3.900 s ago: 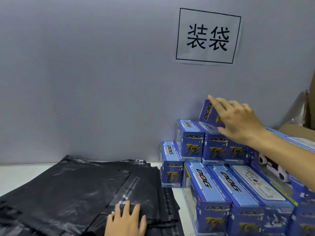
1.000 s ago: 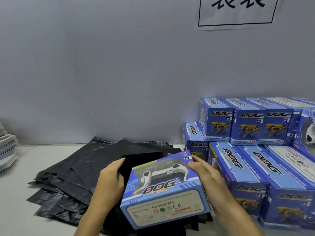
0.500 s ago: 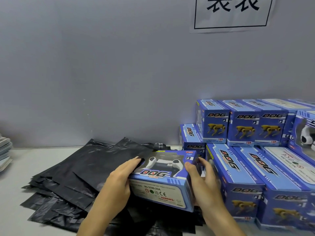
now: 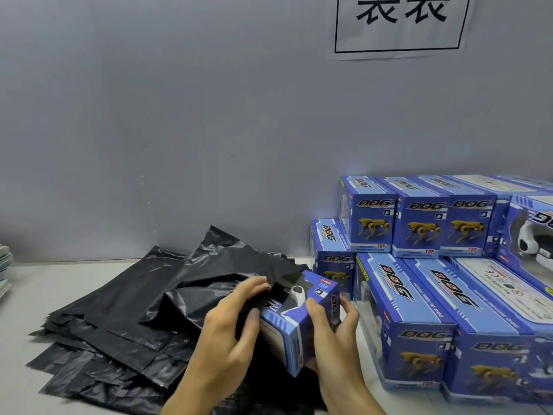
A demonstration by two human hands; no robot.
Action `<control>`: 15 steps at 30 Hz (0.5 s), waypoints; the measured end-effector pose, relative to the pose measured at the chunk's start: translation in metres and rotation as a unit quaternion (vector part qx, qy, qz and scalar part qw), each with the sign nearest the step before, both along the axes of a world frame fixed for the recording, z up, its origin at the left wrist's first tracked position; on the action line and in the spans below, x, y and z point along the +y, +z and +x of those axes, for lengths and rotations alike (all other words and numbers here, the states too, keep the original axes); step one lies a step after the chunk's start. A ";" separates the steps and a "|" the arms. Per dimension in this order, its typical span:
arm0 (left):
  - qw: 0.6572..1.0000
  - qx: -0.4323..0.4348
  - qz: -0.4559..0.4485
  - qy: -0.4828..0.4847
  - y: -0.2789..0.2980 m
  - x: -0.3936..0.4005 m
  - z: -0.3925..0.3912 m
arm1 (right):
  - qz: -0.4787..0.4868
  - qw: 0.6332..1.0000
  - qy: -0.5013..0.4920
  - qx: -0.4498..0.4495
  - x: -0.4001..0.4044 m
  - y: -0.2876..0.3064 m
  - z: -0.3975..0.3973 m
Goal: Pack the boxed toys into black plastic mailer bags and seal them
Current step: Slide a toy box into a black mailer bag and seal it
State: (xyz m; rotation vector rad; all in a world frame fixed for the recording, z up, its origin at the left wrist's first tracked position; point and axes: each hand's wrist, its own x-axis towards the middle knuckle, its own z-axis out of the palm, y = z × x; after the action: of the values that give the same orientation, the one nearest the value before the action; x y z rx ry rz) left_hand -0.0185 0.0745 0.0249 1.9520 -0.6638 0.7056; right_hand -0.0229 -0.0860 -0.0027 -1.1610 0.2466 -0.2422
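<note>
Blue card and black film meet at the lower centre of the frame, where both hands work on one toy box [image 4: 299, 319]. The right hand [image 4: 332, 333] has its grip closed round the box's near right end, thumb on the top face and fingers wrapped over the end panel. The left hand [image 4: 230, 327] pinches the mouth of a black mailer bag [image 4: 191, 298], its fingers curled on the film at the box's left end, so that grip is narrow and holding plastic. The box lies tilted, its far left corner already under the lip of the bag — most of it is out in the open.

By my reading the step in hand is insertion: the first box is going into its bag, and nothing is sealed yet. The next move calls for the left hand to keep the mouth spread while the right pushes the box along its length until the end panel clears the opening; thin film may snag on a card corner.

Outward from there, the bag rests on a loose pile of mailer bags [image 4: 98, 330] at lower left, spread on the pale desk [image 4: 59, 283]. To the right stands a stack of boxed toys [image 4: 425, 298], near the right hand — ample work left. A printed sign [image 4: 401, 22] hangs on the grey wall [image 4: 179, 130] at upper right.
</note>
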 end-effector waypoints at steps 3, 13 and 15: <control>0.983 -0.016 -0.157 0.095 0.002 -0.003 0.003 | 0.043 0.999 -0.005 -0.002 -0.002 -0.001 0.002; 0.710 0.408 -0.564 0.106 -0.004 0.012 0.025 | 0.058 0.997 0.037 -0.019 -0.001 -0.002 0.001; 0.715 0.409 -0.564 0.055 -0.001 0.011 0.024 | 0.052 0.997 0.049 -0.027 0.001 -0.004 0.001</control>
State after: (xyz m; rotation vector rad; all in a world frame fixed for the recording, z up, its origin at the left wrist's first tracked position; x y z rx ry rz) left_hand 0.0051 0.0854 0.0238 0.9177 0.4224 0.1212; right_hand -0.0219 -0.0854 -0.0064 -1.0595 0.1529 -0.1727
